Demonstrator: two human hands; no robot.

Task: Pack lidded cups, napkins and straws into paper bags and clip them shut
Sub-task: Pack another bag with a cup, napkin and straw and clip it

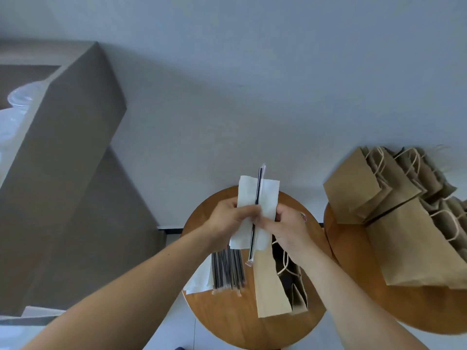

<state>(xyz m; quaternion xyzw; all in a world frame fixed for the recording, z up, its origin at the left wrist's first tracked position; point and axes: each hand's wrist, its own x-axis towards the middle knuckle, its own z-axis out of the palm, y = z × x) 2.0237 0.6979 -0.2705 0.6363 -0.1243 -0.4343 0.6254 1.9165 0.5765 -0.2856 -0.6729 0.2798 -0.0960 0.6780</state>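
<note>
Pale wall behind, two round wooden tables below; the near table point(227, 327) carries an open paper bag point(270, 296), a pile of wrapped straws point(228, 271) and spare napkins point(198, 281) under them. Left hand point(227, 218) and right hand point(288, 228) are held above the bag mouth, both with fingers curled in, pinching one white napkin point(266, 192) with a single wrapped straw point(258, 183) laid along its middle. The step looks like bundling napkin and straw for the drop – best to keep the straw lined up with the napkin's long edge, one hand clamping both while the other steadies the bag rim, then slide them in end-first beside the handles. Bag interior is dark, so I cannot tell if a cup is inside. Flat bag stack point(404, 223) sits on the right table point(353, 286); a grey box point(63, 173) with clear cups point(17, 102) behind it stands left.
</note>
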